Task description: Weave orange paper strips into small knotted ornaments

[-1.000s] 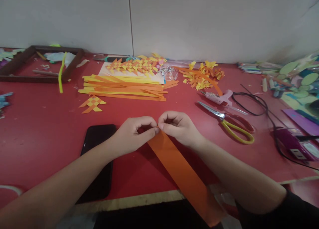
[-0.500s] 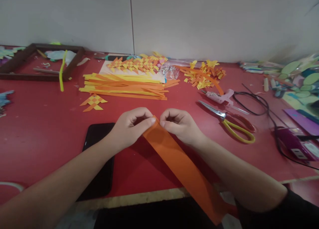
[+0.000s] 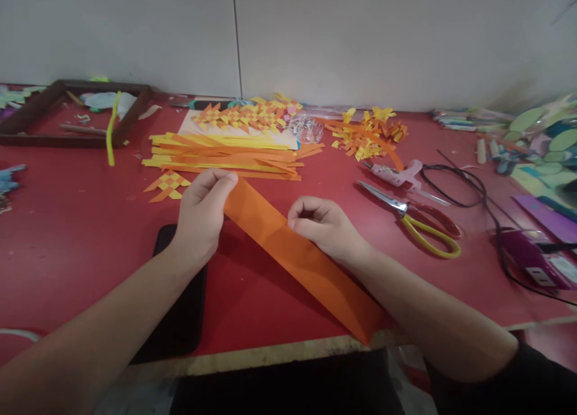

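A wide orange paper strip (image 3: 293,255) slants from upper left to lower right, its lower end by the table's front edge. My left hand (image 3: 205,207) pinches its upper end between thumb and fingers. Partway down the strip's upper edge, the closed thumb and fingers of my right hand (image 3: 322,225) grip the paper. Just beyond my left hand lies a woven orange and yellow paper fish (image 3: 167,185), partly covered by that hand. Behind it are narrow orange and yellow paper strips (image 3: 225,153). A black tablet-like slab (image 3: 180,319) lies under my left forearm.
Scissors (image 3: 415,216) and a pink glue gun (image 3: 401,173) with a black cable lie at right. Several woven fish (image 3: 246,117) and paper scraps (image 3: 369,135) sit at the back. A dark wooden frame (image 3: 54,139) is back left, a magenta device (image 3: 532,255) far right.
My left hand has moved up and left, drawing the orange strip with it. The strip's lower end has come up onto the table edge; my right hand has barely moved.
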`<state>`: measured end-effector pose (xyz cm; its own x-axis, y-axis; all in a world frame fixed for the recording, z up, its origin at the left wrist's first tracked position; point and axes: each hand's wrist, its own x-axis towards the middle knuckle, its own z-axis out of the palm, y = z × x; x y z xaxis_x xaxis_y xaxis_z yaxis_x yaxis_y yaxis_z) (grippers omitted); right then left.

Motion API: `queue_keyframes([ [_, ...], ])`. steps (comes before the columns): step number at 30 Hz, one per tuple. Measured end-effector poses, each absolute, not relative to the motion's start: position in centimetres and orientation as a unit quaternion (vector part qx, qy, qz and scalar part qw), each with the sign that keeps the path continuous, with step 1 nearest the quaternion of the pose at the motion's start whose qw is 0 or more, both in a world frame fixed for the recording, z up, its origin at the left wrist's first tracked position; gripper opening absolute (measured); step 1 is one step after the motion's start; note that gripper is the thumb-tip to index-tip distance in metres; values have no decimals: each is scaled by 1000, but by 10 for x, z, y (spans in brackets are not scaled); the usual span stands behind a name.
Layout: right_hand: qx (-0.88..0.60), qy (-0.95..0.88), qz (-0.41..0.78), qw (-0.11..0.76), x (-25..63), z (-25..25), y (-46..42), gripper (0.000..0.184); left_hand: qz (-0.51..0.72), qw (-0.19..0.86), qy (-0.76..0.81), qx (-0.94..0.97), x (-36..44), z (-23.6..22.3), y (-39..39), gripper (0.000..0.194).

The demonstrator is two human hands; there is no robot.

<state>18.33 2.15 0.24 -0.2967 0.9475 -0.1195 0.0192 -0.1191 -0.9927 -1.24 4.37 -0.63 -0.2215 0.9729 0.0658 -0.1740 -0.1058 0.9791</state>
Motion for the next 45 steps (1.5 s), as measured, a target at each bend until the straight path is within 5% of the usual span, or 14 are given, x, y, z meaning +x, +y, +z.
queue_keyframes([
  [9,-408,-488,641,429,181,-1,23,9,254,545,405,689,-3,6,21,23],
  [45,-413,-579,571,410,185,4,24,9,277,415,411,763,-5,9,17,25],
])
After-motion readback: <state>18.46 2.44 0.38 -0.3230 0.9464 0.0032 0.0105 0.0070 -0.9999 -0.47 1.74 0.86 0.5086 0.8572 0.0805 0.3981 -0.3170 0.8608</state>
